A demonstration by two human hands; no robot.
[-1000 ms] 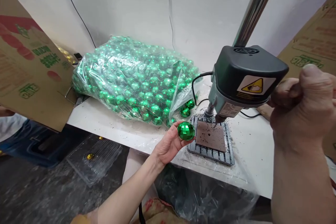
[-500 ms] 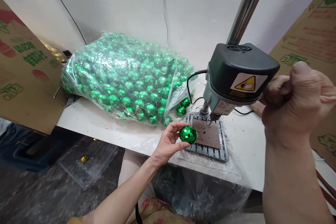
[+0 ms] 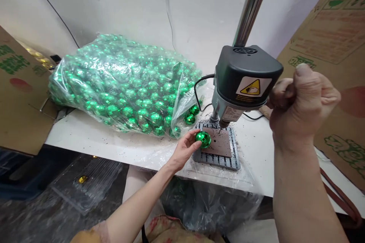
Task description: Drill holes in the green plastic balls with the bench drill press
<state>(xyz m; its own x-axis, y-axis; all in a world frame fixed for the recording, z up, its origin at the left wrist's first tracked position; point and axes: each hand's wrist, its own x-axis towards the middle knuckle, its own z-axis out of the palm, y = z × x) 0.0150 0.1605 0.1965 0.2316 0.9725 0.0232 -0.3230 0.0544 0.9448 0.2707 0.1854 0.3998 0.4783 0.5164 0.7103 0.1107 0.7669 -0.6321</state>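
My left hand pinches a shiny green faceted bauble between thumb and fingers. The bauble is over the left part of a brown board, which lies on the slotted metal base of a small bench drill press. Above the board, the thin drill bit points down, to the right of the bauble and apart from it. My right hand is closed in a fist at the right side of the drill head, thumb up; whatever it grips is hidden.
A large clear plastic bag full of green baubles lies on the white table, with a few baubles at its open mouth. Cardboard boxes stand at the left and right. Dark shavings litter the base. A gold bauble lies below the table.
My left hand has brought the green bauble further over the board, closer to the drill bit. My right fist stays beside the drill head. The whole view has shifted slightly.
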